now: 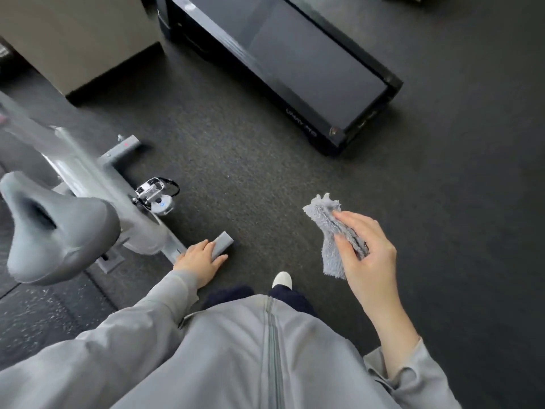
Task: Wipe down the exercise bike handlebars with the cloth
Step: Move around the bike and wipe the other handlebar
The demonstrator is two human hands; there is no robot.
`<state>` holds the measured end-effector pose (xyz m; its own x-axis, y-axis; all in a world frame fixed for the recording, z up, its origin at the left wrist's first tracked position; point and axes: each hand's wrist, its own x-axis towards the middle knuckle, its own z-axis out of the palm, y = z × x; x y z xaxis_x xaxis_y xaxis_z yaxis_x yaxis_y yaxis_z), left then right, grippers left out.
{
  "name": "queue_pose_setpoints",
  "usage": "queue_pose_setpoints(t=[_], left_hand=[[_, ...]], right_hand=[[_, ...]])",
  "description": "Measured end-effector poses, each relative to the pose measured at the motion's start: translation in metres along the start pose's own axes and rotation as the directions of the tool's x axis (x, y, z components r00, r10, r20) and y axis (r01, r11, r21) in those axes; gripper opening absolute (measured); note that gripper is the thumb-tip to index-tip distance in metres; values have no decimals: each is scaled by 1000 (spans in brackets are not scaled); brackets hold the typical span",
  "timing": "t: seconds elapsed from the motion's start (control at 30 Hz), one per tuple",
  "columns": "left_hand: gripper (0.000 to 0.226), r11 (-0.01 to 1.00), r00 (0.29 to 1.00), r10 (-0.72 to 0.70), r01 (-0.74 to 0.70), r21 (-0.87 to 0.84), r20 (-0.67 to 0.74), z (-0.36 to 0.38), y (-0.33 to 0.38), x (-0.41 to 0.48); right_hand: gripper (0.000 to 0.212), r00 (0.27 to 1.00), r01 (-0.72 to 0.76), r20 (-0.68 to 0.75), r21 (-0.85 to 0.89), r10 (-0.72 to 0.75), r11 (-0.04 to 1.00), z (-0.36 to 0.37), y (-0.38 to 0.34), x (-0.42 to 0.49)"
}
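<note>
A grey exercise bike (88, 175) stands at the left, its saddle (56, 228) nearest me and a pedal (153, 191) on its right side. The handlebars are out of view. My right hand (365, 249) holds a crumpled grey fluffy cloth (330, 228) in the air, to the right of the bike. My left hand (200, 258) hangs low with loosely spread fingers, in front of the bike's rear floor bar (222, 242); whether it touches the bar I cannot tell.
A black treadmill deck (295, 63) lies across the dark rubber floor (442, 172) at the top. A beige wall or pillar (76, 39) stands at the upper left. One white shoe tip (282, 279) shows below my grey jacket.
</note>
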<state>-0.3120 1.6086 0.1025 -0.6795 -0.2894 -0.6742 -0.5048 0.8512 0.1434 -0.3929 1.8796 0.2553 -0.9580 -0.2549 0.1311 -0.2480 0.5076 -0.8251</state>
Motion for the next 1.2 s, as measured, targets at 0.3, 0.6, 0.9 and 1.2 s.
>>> queue_pose_setpoints(t=[0.3,0.6,0.9,1.2], left_hand=[[60,982,990,-143,139,-130,-15,-27,33,27],[61,924,967,-252,250,-289,32,-74,36,106],[61,882,949,-311,268,-388,-53,-155,19,176],[62,740,869,-486,468,-482,98,-179,-4,198]], right_hand=[[38,984,65,166,5,-65,998,-13,27,99],[46,944,118,305,35,-123,992,33,16,225],[43,888,227,392,78,-239,971,92,-22,351],[43,746,296,574,168,-338,940,166,-46,454]])
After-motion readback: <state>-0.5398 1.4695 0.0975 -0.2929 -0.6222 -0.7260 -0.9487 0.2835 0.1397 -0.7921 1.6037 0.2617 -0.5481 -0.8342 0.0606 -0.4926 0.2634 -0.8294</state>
